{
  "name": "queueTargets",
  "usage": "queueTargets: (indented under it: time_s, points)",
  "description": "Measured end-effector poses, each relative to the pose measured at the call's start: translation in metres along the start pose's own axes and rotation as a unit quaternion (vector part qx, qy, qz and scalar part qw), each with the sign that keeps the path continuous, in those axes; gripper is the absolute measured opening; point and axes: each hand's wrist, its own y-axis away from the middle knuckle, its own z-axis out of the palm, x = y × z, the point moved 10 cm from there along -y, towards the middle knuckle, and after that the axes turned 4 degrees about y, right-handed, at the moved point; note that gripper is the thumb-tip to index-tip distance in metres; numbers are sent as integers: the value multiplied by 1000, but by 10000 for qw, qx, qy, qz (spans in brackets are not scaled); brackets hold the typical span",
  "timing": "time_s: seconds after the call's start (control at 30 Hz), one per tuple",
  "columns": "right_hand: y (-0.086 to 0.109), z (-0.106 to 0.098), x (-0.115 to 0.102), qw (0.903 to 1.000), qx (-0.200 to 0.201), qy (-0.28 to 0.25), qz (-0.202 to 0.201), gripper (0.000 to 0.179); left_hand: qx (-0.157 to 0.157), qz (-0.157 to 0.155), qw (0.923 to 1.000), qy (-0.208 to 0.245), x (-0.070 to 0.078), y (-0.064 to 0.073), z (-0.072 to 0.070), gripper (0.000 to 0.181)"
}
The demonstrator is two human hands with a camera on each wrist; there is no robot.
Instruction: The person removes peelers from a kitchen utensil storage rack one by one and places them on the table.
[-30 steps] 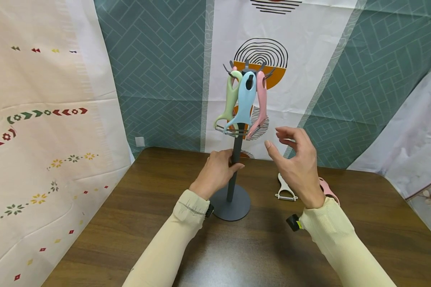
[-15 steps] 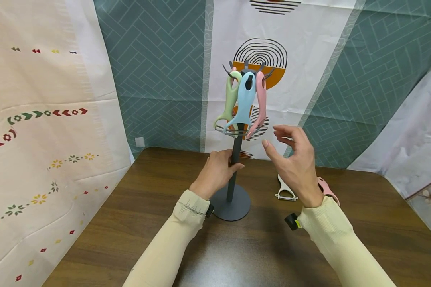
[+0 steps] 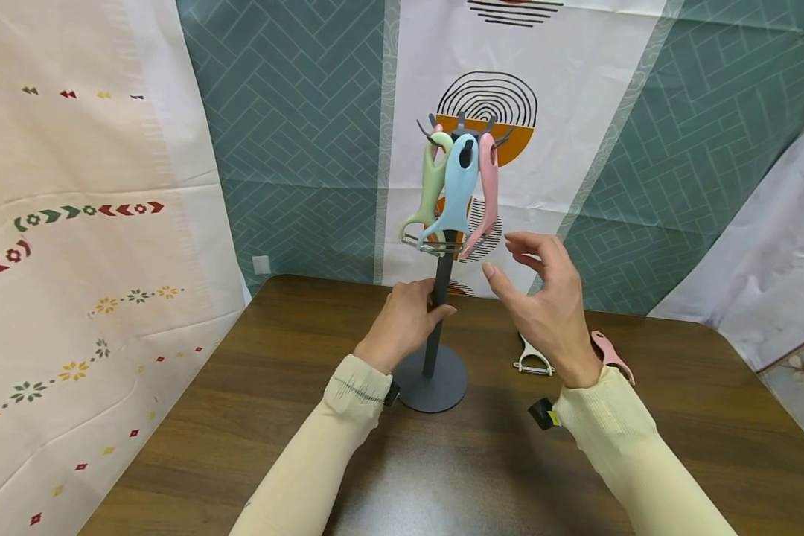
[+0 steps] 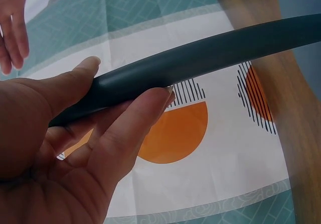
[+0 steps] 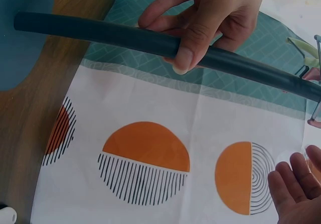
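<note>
My left hand (image 3: 398,321) grips the dark grey pole (image 3: 441,286) of an upright hook stand, below its hanging peelers. In the left wrist view the thumb lies along one side of the pole (image 4: 200,57) and the fingers on the other. From the hooks hang a green peeler (image 3: 432,179), a light blue peeler (image 3: 461,186) and a pink peeler (image 3: 488,179); part of another pink handle (image 3: 437,129) shows behind them. To the right of the pole, my right hand (image 3: 548,305) hovers empty, fingers loosely bent and thumb apart, below and beside the pink peeler.
A white peeler (image 3: 534,365) lies on the wooden table (image 3: 275,417), partly hidden behind my right hand. Farther right is a pink peeler (image 3: 615,359), partly behind the right wrist. The stand's round base (image 3: 442,394) sits near the middle, with patterned cloth (image 3: 295,149) hanging behind.
My right hand has drifted slightly left, closer to the stand, uncovering more of the pink peeler on the table. The left hand and the stand stay in place.
</note>
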Motion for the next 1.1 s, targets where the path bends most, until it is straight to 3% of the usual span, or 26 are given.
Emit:
queueTargets:
  time_s: [1.1]
  points:
    - [-5, 6, -14, 9992, -94, -374, -124, 54, -26, -4, 9999, -99, 0, -1, 2, 22]
